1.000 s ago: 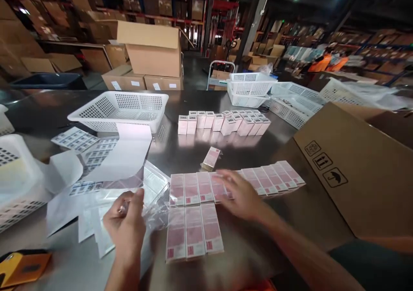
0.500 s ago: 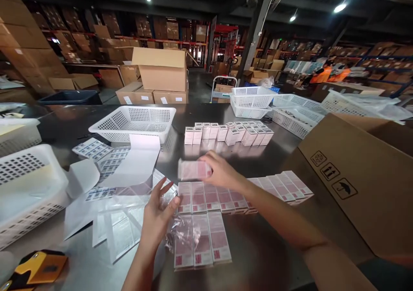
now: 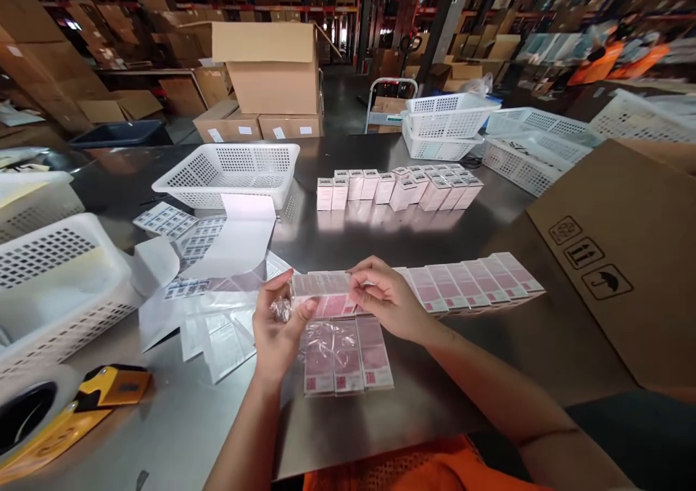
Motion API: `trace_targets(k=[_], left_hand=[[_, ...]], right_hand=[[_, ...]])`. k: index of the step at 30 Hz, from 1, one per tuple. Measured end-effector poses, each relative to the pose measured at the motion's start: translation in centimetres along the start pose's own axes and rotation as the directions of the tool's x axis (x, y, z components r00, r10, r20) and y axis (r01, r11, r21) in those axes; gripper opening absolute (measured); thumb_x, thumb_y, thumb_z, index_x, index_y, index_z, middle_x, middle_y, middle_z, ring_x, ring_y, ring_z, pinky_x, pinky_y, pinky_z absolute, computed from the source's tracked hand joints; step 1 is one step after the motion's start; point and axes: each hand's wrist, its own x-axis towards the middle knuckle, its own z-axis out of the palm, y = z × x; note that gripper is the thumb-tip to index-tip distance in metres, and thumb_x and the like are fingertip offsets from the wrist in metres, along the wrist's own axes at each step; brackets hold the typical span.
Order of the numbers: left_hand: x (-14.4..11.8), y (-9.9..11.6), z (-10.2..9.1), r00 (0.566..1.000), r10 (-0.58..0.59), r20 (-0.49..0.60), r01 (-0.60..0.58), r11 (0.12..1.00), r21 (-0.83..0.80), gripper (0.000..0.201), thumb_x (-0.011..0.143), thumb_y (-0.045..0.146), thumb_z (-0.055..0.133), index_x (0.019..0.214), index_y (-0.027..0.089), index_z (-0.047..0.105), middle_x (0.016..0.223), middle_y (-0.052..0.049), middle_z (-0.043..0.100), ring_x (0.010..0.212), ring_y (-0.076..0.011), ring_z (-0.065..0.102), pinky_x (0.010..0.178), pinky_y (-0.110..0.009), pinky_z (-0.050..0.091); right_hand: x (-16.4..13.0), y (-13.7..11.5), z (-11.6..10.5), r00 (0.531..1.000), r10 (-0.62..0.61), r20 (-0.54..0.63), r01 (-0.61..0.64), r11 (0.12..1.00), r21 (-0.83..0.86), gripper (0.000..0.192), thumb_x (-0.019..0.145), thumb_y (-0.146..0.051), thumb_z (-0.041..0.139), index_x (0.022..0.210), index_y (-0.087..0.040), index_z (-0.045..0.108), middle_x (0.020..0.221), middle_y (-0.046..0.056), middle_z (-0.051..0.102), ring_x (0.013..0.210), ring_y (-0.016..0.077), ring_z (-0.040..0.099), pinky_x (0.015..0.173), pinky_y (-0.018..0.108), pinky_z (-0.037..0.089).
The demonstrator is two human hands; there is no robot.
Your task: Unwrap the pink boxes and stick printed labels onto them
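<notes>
A small pink-and-white box (image 3: 322, 283) is held level above the table, its long side facing me. My left hand (image 3: 280, 328) is closed around its left end, thumb in front, with crinkled clear plastic film (image 3: 281, 308) at the palm. At the right end, my right hand (image 3: 392, 301) is closed, thumb and fingers pinching there; exactly what the fingertips grip is partly hidden. Just beneath lies a row of similar pink boxes (image 3: 457, 286), running to the right. Nearer me are three more boxes (image 3: 375, 353), clear film covering part of them.
Upright small boxes (image 3: 386, 188) stand farther back. White baskets (image 3: 228, 175) are at the back and left. Label sheets (image 3: 166, 219) and plastic sleeves (image 3: 231, 342) lie left, near a yellow tape dispenser (image 3: 117, 386). A large carton (image 3: 614, 259) stands right. People in orange are in the background.
The small box has moved from my right hand alone to between both hands. My left hand has closed on it. The camera view has tilted downward.
</notes>
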Motion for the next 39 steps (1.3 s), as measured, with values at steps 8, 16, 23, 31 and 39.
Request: trace_targets(k=[8,16,23,31,39], left_hand=[[0.0,-1.4,-0.7,0.991,0.12,0.054,-0.114,0.988,-0.104,0.051,0.06,0.031,0.09,0.105,0.022,0.069,0.101,-0.005,0.072,0.088,-0.0184,0.069,0.078,-0.028,0.056],[0.2,-1.4,-0.7,0.932,0.304,0.196,-0.29,0.952,-0.097,0.053,0.07,0.03,0.085,0.12,0.029,0.067,0.128,-0.009,0.063,0.124,-0.0261,0.058,0.097,-0.036,0.052],[-0.2,0.0,0.1,0.935,-0.091,0.342,0.156,0.974,-0.167,0.068,0.062,0.047,0.087,0.121,0.023,0.064,0.121,-0.011,0.067,0.104,-0.0252,0.065,0.082,-0.032,0.055],[0.0,0.2,-0.8,0.946,-0.099,0.308,0.111,0.994,-0.022,0.063,0.055,0.026,0.092,0.111,0.022,0.063,0.105,-0.005,0.069,0.092,-0.0212,0.066,0.079,-0.03,0.053],[0.7,0.7,-1.5,0.951,0.082,0.298,-0.151,0.965,0.216,0.053,0.063,0.034,0.087,0.114,0.028,0.073,0.103,-0.005,0.069,0.092,-0.0218,0.064,0.081,-0.033,0.052]], right_hand=[[-0.5,0.4,-1.3,0.998,-0.063,-0.013,0.057,0.954,-0.296,0.017,0.097,-0.027,0.058,0.113,-0.027,0.063,0.096,0.003,0.057,0.094,0.0167,0.058,0.09,0.038,0.05],[-1.1,0.6,-1.5,0.981,0.167,0.102,-0.169,0.985,0.018,0.043,0.086,-0.04,0.071,0.125,-0.027,0.056,0.117,0.007,0.054,0.107,0.0188,0.058,0.075,0.027,0.057],[-1.8,2.6,3.5,0.972,0.234,-0.035,-0.178,0.82,0.544,0.042,0.082,-0.057,0.069,0.099,-0.025,0.049,0.093,0.001,0.061,0.086,0.0167,0.065,0.077,0.035,0.058],[-1.7,-0.7,-2.7,0.985,-0.153,-0.077,0.161,0.979,0.126,0.063,0.087,-0.051,0.066,0.142,-0.034,0.042,0.146,0.008,0.044,0.138,0.028,0.041,0.106,0.047,0.046],[-1.7,-1.7,-2.7,0.97,-0.232,0.08,0.238,0.813,-0.531,0.011,0.098,-0.023,0.055,0.095,-0.022,0.066,0.095,0.006,0.06,0.098,0.0195,0.059,0.084,0.036,0.052]])
